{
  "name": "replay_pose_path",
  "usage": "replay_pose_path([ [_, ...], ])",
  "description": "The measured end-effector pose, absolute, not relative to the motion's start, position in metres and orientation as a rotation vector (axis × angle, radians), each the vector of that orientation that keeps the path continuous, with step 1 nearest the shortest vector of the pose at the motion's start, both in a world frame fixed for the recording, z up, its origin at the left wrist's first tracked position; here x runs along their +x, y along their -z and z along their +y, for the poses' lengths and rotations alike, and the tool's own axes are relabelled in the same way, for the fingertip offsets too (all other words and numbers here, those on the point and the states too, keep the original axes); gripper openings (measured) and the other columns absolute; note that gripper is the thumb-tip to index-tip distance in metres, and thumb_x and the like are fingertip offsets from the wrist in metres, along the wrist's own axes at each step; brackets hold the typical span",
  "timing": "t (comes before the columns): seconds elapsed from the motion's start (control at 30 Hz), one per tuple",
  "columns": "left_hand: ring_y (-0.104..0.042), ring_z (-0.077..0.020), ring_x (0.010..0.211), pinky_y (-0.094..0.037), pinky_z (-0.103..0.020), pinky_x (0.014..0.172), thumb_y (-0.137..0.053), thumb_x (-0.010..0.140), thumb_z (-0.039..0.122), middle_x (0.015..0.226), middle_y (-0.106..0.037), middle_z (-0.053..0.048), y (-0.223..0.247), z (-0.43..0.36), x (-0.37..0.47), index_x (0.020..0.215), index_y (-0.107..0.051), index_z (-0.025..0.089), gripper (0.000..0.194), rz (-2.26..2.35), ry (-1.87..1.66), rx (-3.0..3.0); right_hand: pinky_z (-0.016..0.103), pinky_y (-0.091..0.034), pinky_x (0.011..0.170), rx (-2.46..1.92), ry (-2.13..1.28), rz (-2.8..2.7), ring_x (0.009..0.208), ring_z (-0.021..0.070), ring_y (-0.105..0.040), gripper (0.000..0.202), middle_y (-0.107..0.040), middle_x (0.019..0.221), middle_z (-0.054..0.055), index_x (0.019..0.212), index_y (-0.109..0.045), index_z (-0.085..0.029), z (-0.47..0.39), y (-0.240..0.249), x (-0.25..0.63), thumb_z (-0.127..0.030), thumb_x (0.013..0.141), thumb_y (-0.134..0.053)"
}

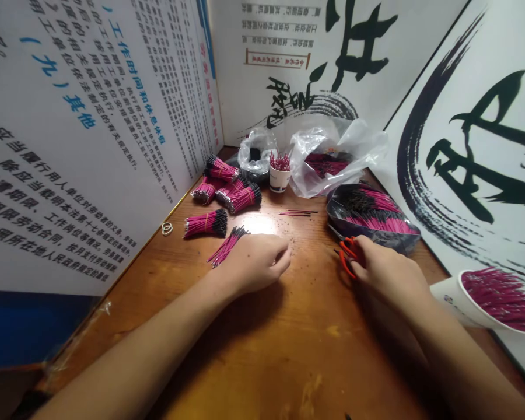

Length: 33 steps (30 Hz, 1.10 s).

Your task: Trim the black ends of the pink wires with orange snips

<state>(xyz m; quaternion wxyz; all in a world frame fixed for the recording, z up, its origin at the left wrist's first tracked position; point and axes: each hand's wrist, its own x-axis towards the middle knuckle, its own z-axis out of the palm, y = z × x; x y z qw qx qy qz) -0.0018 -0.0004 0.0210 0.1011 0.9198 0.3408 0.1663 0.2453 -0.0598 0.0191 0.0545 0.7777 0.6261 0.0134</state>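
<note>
My left hand [262,259] is over the middle of the wooden table, its fingers curled inward. What it holds, if anything, is hidden. Beside its wrist lies a small loose bunch of pink wires with dark ends [228,246]. To the right, my right hand [387,271] grips scissors [347,256] by their orange-red handles, with the metal blades pointing up and left toward a dark open bag of pink and black wires [371,216]. Several dark specks are scattered on the wood between my hands. A few loose wires [298,213] lie beyond them.
Banded pink wire bundles [205,223] are grouped at the back left, near white rubber bands [167,228]. A paper cup [280,179] of wires stands before a clear plastic bag [332,157]. Another wire-filled cup [452,297] is at far right. Printed panels [262,87] enclose the table [254,373].
</note>
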Motion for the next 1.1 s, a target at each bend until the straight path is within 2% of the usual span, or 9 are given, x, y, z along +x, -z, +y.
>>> replay_pose_path([
  [0.47, -0.046, -0.0137, 0.059, -0.023, -0.028, 0.055, -0.044, 0.091, 0.025, 0.065, -0.059, -0.001, -0.021, -0.005, 0.0, 0.065, -0.052, 0.018, 0.028, 0.88, -0.381, 2.751, 0.028, -0.031, 0.055, 2.331, -0.086, 2.048, 0.075, 0.0231, -0.067, 0.01, -0.071, 0.086, 0.006, 0.093, -0.052, -0.022, -0.061, -0.008, 0.239, -0.03, 0.087, -0.05],
  [0.83, -0.047, -0.0136, 0.06, -0.026, -0.028, 0.057, -0.043, 0.092, 0.025, 0.066, -0.06, -0.002, -0.021, -0.005, 0.0, 0.066, -0.052, 0.017, 0.028, 0.813, -0.389, 2.751, 0.028, -0.035, 0.055, 2.449, -0.094, 2.132, 0.073, 0.023, -0.066, 0.014, -0.07, 0.085, 0.005, 0.09, -0.054, -0.023, -0.06, -0.008, 0.236, -0.034, 0.083, -0.052],
  [0.9, -0.047, -0.0135, 0.061, -0.027, -0.028, 0.057, -0.043, 0.093, 0.026, 0.067, -0.059, -0.002, -0.021, -0.005, 0.0, 0.068, -0.052, 0.017, 0.028, 0.807, -0.428, 2.712, 0.027, -0.039, 0.055, 2.538, 0.039, 2.28, 0.066, 0.02, -0.064, 0.015, -0.069, 0.079, 0.003, 0.089, -0.056, -0.023, -0.062, -0.009, 0.233, -0.034, 0.079, -0.054],
  [0.97, -0.048, -0.0132, 0.063, -0.03, -0.027, 0.058, -0.043, 0.094, 0.028, 0.071, -0.059, -0.001, -0.02, -0.006, 0.001, 0.074, -0.055, 0.017, 0.026, 0.8, -0.495, 2.599, 0.026, -0.043, 0.055, 2.556, 0.351, 2.513, 0.06, 0.0166, -0.06, 0.015, -0.066, 0.072, 0.0, 0.09, -0.056, -0.023, -0.066, -0.009, 0.227, -0.031, 0.077, -0.055],
  [1.03, -0.05, -0.0128, 0.066, -0.033, -0.025, 0.06, -0.044, 0.095, 0.031, 0.077, -0.061, -0.001, -0.018, -0.008, 0.003, 0.085, -0.057, 0.018, 0.021, 0.783, -0.552, 2.416, 0.024, -0.046, 0.056, 2.471, 0.752, 2.723, 0.059, 0.0153, -0.059, 0.013, -0.063, 0.07, 0.0, 0.091, -0.055, -0.022, -0.071, -0.009, 0.218, -0.028, 0.079, -0.054],
  [1.1, -0.052, -0.0122, 0.068, -0.037, -0.023, 0.061, -0.046, 0.095, 0.034, 0.08, -0.061, 0.0, -0.015, -0.011, 0.007, 0.095, -0.058, 0.019, 0.018, 0.756, -0.568, 2.244, 0.023, -0.048, 0.057, 2.392, 0.974, 2.846, 0.065, 0.0158, -0.062, 0.013, -0.063, 0.071, 0.0, 0.091, -0.053, -0.022, -0.076, -0.008, 0.209, -0.026, 0.079, -0.056],
])
